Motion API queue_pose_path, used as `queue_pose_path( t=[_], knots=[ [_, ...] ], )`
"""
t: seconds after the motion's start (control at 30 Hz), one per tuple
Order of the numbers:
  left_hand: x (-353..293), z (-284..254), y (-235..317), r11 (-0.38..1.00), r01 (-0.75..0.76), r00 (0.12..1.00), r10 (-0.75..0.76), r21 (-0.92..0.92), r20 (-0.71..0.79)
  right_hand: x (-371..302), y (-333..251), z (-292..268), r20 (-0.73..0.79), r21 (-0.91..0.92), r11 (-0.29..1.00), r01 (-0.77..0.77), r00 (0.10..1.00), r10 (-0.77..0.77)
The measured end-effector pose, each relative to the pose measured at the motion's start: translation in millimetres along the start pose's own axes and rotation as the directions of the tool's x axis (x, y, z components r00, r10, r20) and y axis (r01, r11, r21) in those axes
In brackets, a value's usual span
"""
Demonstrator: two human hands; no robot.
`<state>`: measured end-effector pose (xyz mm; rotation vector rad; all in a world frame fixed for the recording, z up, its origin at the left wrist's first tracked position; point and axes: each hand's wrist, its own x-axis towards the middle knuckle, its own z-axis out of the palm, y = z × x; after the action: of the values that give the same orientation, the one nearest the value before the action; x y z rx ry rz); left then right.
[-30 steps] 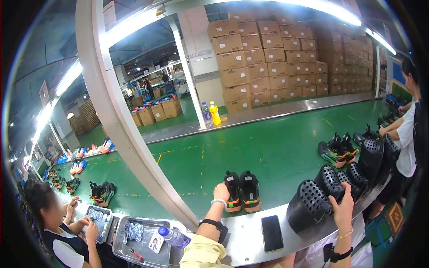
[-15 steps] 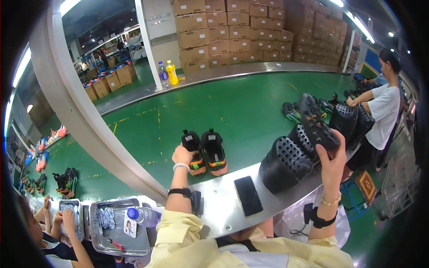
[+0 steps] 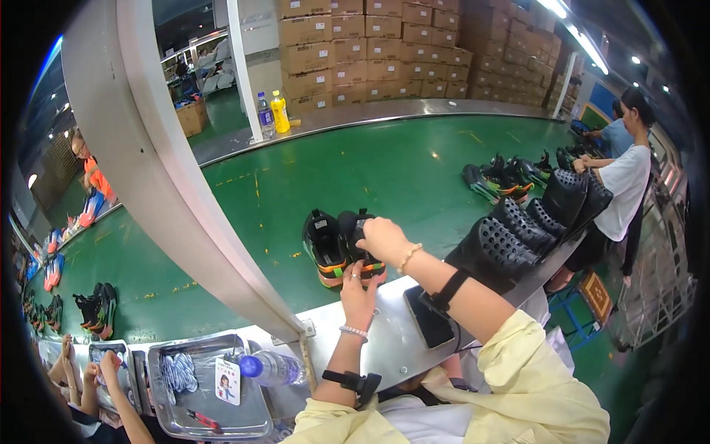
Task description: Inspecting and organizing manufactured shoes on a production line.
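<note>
Two black sneakers with orange and green soles stand side by side on the green belt. The left sneaker (image 3: pixel 324 248) is untouched, its opening facing up. At the right sneaker (image 3: pixel 353 223), my right hand (image 3: pixel 386 243) is closed over the opening, its fingertips partly hidden. My left hand (image 3: pixel 357 294) grips the same sneaker at its near side, thumb and fingers against the sole. Whether anything small is inside my right fingers cannot be seen. My right forearm crosses above the metal ledge (image 3: pixel 384 325) and partly covers a black phone (image 3: pixel 430 320).
Black perforated shells (image 3: pixel 503 248) line the ledge at the right. More sneakers (image 3: pixel 506 177) lie on the belt behind them, near a person in white (image 3: pixel 625 177). A white post (image 3: pixel 192 192) rises at left. A metal tray (image 3: pixel 211 399) and water bottle (image 3: pixel 274 368) stand lower left.
My right hand has moved left from the perforated shells to the right sneaker; the dark piece it held is no longer visible. My left hand has shifted from the left sneaker to the right one.
</note>
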<state>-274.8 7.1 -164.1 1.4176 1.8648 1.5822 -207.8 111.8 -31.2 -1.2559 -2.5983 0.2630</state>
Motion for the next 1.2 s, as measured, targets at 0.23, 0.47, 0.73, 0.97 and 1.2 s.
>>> queue_pose_path(
  t=[0.23, 0.47, 0.73, 0.97, 1.2],
  knots=[
    [4, -4, -13, 1.000, -0.012, 1.000, 0.012, 0.007, -0.024, 12, 0, 49, -0.005, -0.312, 0.944, 0.110, 0.993, -0.117],
    [2, -10, -14, 0.996, -0.032, 0.999, 0.035, 0.085, -0.027, 39, -1, 101, -0.015, -0.229, 0.938, -0.260, 0.964, 0.264],
    [4, -11, -12, 1.000, 0.005, 0.998, -0.003, 0.027, -0.056, 54, -5, 96, 0.075, -0.111, 0.948, -0.298, 0.949, 0.307],
    [12, 3, -20, 0.990, -0.035, 0.999, 0.030, -0.136, -0.038, 56, -12, 94, 0.018, -0.190, 0.953, -0.237, 0.969, 0.245],
    [16, 10, -17, 0.996, -0.020, 1.000, 0.020, -0.088, 0.005, 68, 15, 113, 0.015, -0.124, 0.981, -0.146, 0.989, 0.149]
  ],
)
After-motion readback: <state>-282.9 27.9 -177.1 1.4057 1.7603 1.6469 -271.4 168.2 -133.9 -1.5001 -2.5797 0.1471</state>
